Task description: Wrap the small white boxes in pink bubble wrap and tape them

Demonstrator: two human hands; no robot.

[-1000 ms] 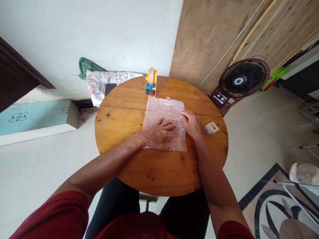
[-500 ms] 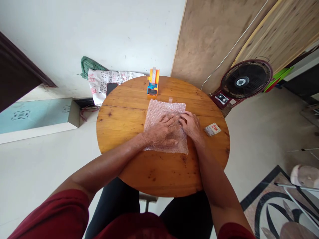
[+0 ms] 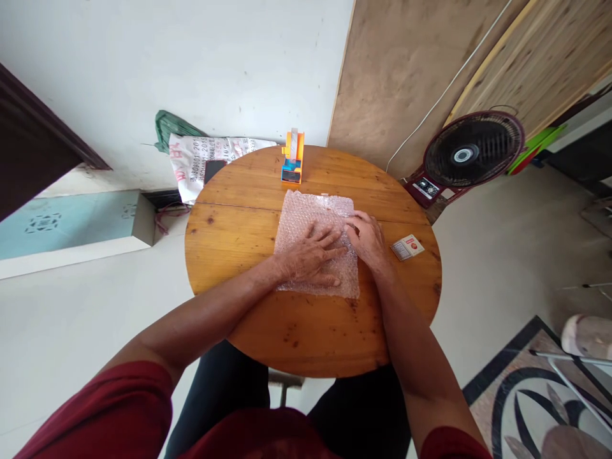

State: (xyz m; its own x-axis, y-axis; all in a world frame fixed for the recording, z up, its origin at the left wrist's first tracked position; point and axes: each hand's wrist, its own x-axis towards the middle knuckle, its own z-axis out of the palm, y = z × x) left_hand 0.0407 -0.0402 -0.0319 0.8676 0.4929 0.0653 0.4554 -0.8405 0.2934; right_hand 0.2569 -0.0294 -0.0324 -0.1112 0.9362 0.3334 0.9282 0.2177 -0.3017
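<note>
Well, the left hand (image 3: 313, 258) is wide, with its fingers spread and its palm down on the bubble wrap (image 3: 299, 217), near the middle. The right hand (image 3: 368, 236) is curled, with its fingertips at the wrap's 2 o'clock edge — I can't tell if they pinch it or just touch it. So both hands are close to it: the wrap is under the left one, and from the right one most of it goes toward 9 o'clock. It lies flat and looks a bit longer from 12 to 6 than from 9 to 3. Past it, between 11 and 12, the tape holder (image 3: 292, 159) stands on the round table (image 3: 268, 344). A small card (image 3: 407, 247) lies at 3 o'clock from the right hand — no hand touches it.
</note>
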